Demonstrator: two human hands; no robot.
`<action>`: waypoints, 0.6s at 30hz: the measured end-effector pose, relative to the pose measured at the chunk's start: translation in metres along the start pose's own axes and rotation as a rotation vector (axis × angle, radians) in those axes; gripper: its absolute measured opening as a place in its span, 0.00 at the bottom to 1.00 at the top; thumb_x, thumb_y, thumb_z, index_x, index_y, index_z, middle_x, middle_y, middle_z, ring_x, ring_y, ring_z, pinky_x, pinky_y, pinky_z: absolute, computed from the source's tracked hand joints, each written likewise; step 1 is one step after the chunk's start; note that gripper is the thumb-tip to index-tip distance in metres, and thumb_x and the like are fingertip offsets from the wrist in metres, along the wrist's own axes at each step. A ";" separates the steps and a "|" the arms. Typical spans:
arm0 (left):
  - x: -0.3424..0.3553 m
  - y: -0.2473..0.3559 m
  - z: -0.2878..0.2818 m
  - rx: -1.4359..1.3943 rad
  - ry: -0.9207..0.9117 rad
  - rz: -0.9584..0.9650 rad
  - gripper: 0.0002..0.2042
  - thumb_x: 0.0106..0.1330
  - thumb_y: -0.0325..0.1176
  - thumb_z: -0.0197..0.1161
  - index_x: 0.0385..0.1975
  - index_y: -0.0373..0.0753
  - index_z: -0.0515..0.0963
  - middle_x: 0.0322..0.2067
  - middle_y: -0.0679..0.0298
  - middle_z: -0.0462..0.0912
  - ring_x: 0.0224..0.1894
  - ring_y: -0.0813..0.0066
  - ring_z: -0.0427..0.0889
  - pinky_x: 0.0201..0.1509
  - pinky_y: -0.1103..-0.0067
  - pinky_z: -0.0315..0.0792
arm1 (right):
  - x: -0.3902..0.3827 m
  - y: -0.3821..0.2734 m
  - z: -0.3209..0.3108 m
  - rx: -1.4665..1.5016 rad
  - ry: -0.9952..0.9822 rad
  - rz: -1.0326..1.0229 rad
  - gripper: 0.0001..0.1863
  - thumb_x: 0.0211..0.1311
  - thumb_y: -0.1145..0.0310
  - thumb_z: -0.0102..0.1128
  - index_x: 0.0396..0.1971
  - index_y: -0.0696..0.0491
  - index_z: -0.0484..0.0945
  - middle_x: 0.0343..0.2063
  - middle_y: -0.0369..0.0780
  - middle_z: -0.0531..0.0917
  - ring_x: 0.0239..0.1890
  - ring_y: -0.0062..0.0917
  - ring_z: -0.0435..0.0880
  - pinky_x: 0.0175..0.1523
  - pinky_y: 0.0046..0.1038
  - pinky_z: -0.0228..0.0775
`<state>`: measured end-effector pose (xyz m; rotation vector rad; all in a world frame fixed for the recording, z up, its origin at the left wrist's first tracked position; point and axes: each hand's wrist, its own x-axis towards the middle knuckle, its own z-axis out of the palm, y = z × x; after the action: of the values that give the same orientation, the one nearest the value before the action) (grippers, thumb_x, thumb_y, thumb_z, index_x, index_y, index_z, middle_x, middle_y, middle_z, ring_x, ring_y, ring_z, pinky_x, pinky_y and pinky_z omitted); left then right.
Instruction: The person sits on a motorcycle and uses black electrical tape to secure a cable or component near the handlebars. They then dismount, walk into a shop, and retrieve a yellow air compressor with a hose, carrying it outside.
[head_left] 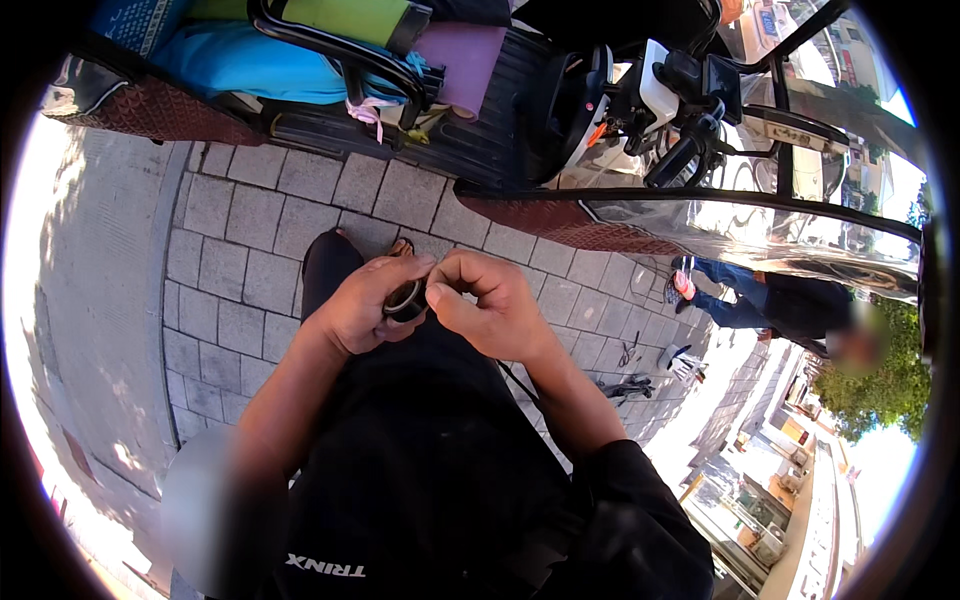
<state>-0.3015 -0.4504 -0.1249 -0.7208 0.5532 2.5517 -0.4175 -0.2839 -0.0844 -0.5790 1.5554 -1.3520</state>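
Note:
My left hand grips a small dark round object with a shiny curved rim, held in front of my body at the centre of the view. My right hand is just to its right, close to the object's upper edge, with thumb and index finger curled together in a pinch. What those fingertips hold, if anything, is too small to make out. My dark-clothed legs and sandalled foot show behind and below my hands.
An open three-wheeled vehicle with handlebars carries bags and rolled cloths across the top. A person in jeans is at the right, near tools on the paving. A kerb runs along the left.

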 end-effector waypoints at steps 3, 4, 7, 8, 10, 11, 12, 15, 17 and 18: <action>0.046 0.016 -0.023 0.030 -0.036 -0.033 0.19 0.79 0.50 0.52 0.33 0.40 0.77 0.17 0.72 0.69 0.15 0.86 0.62 0.17 0.84 0.52 | 0.029 0.003 -0.021 0.151 0.049 0.204 0.06 0.70 0.71 0.63 0.35 0.59 0.79 0.25 0.28 0.76 0.27 0.08 0.69 0.31 0.16 0.62; 0.060 0.025 -0.022 0.060 0.041 -0.059 0.20 0.79 0.50 0.52 0.34 0.39 0.77 0.18 0.72 0.69 0.16 0.87 0.63 0.18 0.84 0.53 | 0.041 0.002 -0.027 0.173 0.113 0.227 0.06 0.70 0.71 0.63 0.35 0.59 0.79 0.25 0.29 0.77 0.27 0.08 0.70 0.31 0.16 0.62; 0.092 0.062 -0.040 0.263 0.150 0.122 0.20 0.79 0.50 0.51 0.38 0.37 0.78 0.18 0.74 0.66 0.17 0.89 0.60 0.20 0.85 0.52 | 0.074 0.001 -0.051 0.250 0.304 0.259 0.06 0.70 0.72 0.62 0.34 0.60 0.79 0.25 0.31 0.78 0.27 0.10 0.73 0.32 0.17 0.64; 0.100 0.075 -0.046 0.349 0.166 0.228 0.20 0.79 0.49 0.50 0.38 0.37 0.78 0.18 0.75 0.64 0.17 0.89 0.58 0.20 0.86 0.52 | 0.084 0.002 -0.058 0.289 0.360 0.248 0.06 0.70 0.72 0.61 0.34 0.60 0.79 0.25 0.31 0.78 0.27 0.11 0.74 0.32 0.18 0.64; 0.108 0.121 -0.048 0.379 0.157 0.408 0.17 0.76 0.46 0.56 0.47 0.35 0.74 0.20 0.74 0.64 0.19 0.89 0.57 0.22 0.85 0.53 | 0.106 -0.005 -0.079 0.301 0.457 0.177 0.06 0.70 0.73 0.60 0.34 0.61 0.78 0.26 0.33 0.79 0.26 0.12 0.75 0.32 0.18 0.65; 0.110 0.146 -0.046 0.427 0.116 0.549 0.12 0.72 0.31 0.58 0.51 0.35 0.74 0.27 0.75 0.65 0.26 0.91 0.60 0.29 0.87 0.58 | 0.113 -0.010 -0.087 0.287 0.493 0.144 0.07 0.70 0.73 0.60 0.34 0.61 0.78 0.26 0.33 0.79 0.26 0.12 0.75 0.32 0.18 0.65; 0.110 0.179 -0.043 0.637 0.119 0.681 0.15 0.68 0.25 0.60 0.54 0.34 0.73 0.27 0.76 0.64 0.26 0.92 0.58 0.31 0.88 0.57 | 0.118 -0.017 -0.091 0.278 0.533 0.124 0.07 0.71 0.74 0.59 0.34 0.62 0.78 0.26 0.34 0.79 0.26 0.13 0.75 0.32 0.18 0.65; 0.137 0.241 -0.050 0.951 0.295 0.974 0.15 0.72 0.21 0.59 0.57 0.37 0.74 0.26 0.76 0.66 0.25 0.93 0.58 0.27 0.88 0.53 | 0.141 -0.033 -0.100 0.202 0.662 0.128 0.06 0.71 0.75 0.58 0.34 0.62 0.78 0.28 0.34 0.78 0.26 0.12 0.74 0.32 0.17 0.64; 0.152 0.275 -0.068 1.184 0.488 1.107 0.11 0.74 0.26 0.62 0.53 0.37 0.80 0.30 0.74 0.77 0.29 0.91 0.69 0.30 0.89 0.62 | 0.145 -0.048 -0.110 0.204 0.715 0.120 0.05 0.71 0.75 0.59 0.36 0.62 0.78 0.29 0.34 0.78 0.27 0.11 0.74 0.32 0.16 0.64; 0.160 0.283 -0.078 1.206 0.577 1.176 0.10 0.75 0.27 0.62 0.53 0.37 0.81 0.35 0.71 0.82 0.34 0.89 0.75 0.33 0.88 0.68 | 0.145 -0.055 -0.115 0.175 0.769 0.106 0.05 0.71 0.75 0.59 0.37 0.62 0.78 0.30 0.34 0.78 0.27 0.11 0.74 0.32 0.16 0.64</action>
<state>-0.5354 -0.6755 -0.2038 -0.6774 3.0052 1.9542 -0.5924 -0.3655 -0.0920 0.1698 1.9918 -1.7105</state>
